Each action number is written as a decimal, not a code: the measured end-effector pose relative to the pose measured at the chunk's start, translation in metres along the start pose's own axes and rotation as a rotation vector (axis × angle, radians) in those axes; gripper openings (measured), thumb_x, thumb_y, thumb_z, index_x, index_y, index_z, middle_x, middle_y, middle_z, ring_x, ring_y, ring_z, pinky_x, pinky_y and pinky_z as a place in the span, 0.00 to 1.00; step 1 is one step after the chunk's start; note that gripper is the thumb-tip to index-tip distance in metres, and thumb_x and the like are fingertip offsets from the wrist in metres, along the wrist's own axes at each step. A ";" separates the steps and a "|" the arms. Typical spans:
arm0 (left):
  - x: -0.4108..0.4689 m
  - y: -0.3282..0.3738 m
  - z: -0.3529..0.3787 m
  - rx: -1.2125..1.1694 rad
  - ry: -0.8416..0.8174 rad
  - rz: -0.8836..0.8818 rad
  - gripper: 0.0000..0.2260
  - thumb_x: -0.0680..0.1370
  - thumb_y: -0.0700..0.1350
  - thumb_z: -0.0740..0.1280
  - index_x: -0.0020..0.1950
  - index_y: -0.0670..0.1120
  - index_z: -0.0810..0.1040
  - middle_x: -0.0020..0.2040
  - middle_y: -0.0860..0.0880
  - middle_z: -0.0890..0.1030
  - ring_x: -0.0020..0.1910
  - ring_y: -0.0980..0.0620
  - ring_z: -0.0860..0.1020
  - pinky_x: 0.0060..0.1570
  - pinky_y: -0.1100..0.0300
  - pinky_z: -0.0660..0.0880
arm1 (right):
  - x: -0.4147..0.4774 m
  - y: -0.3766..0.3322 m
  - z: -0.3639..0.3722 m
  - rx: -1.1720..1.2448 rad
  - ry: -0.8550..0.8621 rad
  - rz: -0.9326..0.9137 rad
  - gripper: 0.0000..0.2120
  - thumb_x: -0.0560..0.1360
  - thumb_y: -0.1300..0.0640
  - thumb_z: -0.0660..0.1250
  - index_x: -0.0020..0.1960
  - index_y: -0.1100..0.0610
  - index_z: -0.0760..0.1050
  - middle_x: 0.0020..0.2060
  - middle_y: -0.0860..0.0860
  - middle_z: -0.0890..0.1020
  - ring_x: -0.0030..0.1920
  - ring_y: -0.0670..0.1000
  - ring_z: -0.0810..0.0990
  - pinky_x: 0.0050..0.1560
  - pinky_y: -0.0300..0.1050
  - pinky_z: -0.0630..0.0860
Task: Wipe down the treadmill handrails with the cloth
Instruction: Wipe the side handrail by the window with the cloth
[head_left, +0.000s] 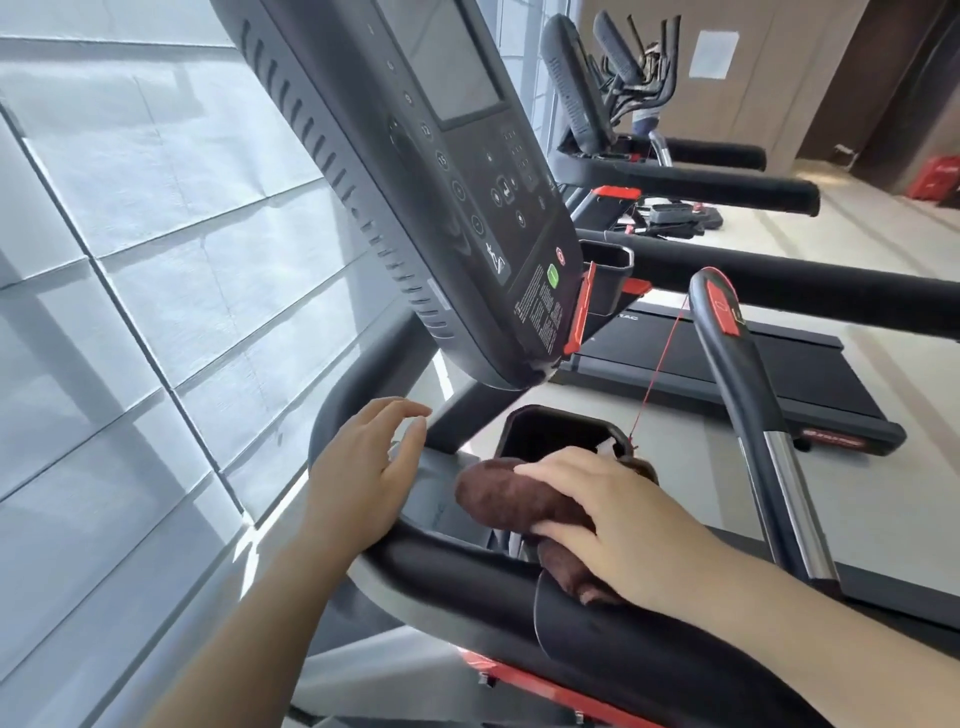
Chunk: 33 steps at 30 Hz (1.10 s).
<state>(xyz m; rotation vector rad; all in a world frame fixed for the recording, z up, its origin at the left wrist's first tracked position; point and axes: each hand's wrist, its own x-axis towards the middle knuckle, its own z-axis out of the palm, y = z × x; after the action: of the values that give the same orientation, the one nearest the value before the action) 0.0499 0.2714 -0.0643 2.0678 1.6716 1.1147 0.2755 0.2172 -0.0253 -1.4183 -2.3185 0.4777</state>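
Observation:
A dark brown cloth (511, 501) lies bunched on the treadmill's black left handrail (457, 577), just below the cup holder (558, 434). My right hand (618, 525) presses down on the cloth and grips it, fingers spread over its top. My left hand (358, 478) hovers over the curved front end of the same handrail, fingers apart and holding nothing. The upright inner grip with a red cap (727, 322) rises to the right of my right hand.
The treadmill console (431, 176) tilts overhead, with a red safety cord (660, 364) running down to the cup holder. A window wall (130, 260) fills the left. More treadmills (727, 187) stand to the right on a pale floor.

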 end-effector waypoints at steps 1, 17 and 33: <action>0.001 0.001 0.000 0.008 -0.001 -0.002 0.15 0.77 0.56 0.52 0.54 0.57 0.76 0.56 0.63 0.75 0.54 0.63 0.72 0.47 0.64 0.67 | 0.005 -0.004 0.002 -0.010 0.008 0.003 0.20 0.76 0.50 0.65 0.67 0.45 0.69 0.59 0.41 0.73 0.58 0.43 0.70 0.60 0.35 0.64; 0.003 -0.001 -0.002 -0.072 0.008 -0.008 0.16 0.78 0.54 0.50 0.56 0.55 0.75 0.58 0.59 0.75 0.58 0.59 0.71 0.53 0.62 0.65 | 0.044 -0.010 -0.007 0.005 0.329 0.087 0.19 0.76 0.54 0.65 0.66 0.50 0.71 0.60 0.46 0.76 0.59 0.49 0.73 0.59 0.40 0.66; 0.000 0.005 -0.005 -0.064 -0.039 0.076 0.18 0.78 0.55 0.50 0.58 0.51 0.74 0.61 0.56 0.74 0.61 0.54 0.71 0.50 0.59 0.64 | -0.025 -0.025 0.002 -0.096 0.197 0.195 0.20 0.76 0.54 0.66 0.67 0.45 0.70 0.63 0.39 0.73 0.61 0.41 0.69 0.63 0.30 0.61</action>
<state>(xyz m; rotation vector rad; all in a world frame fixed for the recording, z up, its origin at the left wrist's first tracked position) 0.0500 0.2686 -0.0577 2.1154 1.5305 1.1280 0.2657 0.1841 -0.0188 -1.6661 -2.0835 0.2689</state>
